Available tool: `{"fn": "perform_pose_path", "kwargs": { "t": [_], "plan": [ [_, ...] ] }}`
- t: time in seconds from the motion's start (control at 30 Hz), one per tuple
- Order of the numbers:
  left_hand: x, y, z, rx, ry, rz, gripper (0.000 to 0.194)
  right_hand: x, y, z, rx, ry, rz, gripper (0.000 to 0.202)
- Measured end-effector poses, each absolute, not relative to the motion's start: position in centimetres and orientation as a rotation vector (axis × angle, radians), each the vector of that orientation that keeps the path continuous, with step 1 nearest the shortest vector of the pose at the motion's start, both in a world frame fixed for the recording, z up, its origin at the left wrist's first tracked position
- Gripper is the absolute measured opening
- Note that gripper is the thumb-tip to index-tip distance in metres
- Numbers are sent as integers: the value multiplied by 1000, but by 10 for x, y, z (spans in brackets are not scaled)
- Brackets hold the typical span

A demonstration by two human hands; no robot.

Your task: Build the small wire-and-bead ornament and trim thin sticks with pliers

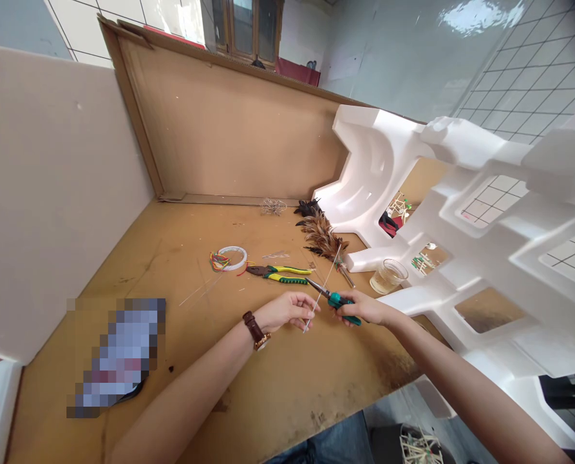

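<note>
Between the fingertips of my left hand is a thin straight wire, slanting up and to the right. My right hand is closed around the green handles of long-nose pliers. The pliers' tip points left and up, close by the wire; whether the jaws touch it I cannot tell. Just beyond my hands lie yellow-and-green combination pliers. Left of these is a white ring with coloured wires bundled at it. A few loose thin wires rest behind the combination pliers.
A feather duster lies at the back right, near a glass of yellowish liquid. A tangled wire piece sits by the cardboard wall. White moulded foam borders the right; a blurred-out object lies left.
</note>
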State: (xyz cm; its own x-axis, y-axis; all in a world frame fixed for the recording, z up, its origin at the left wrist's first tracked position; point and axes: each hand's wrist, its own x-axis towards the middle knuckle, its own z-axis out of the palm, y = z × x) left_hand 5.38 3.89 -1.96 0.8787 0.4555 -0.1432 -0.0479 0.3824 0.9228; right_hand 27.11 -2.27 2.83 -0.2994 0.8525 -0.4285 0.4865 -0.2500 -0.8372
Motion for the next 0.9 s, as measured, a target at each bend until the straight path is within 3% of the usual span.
{"fn": "perform_pose_path", "kwargs": {
  "t": [0.57, 0.9],
  "plan": [
    [52, 40, -21, 1146, 407, 275, 32, 272, -27, 27, -1728, -1963, 1248, 16],
    [52, 40, -30, 1241, 447, 192, 31, 271, -24, 23, -1876, -2174, 775, 12]
  ]
}}
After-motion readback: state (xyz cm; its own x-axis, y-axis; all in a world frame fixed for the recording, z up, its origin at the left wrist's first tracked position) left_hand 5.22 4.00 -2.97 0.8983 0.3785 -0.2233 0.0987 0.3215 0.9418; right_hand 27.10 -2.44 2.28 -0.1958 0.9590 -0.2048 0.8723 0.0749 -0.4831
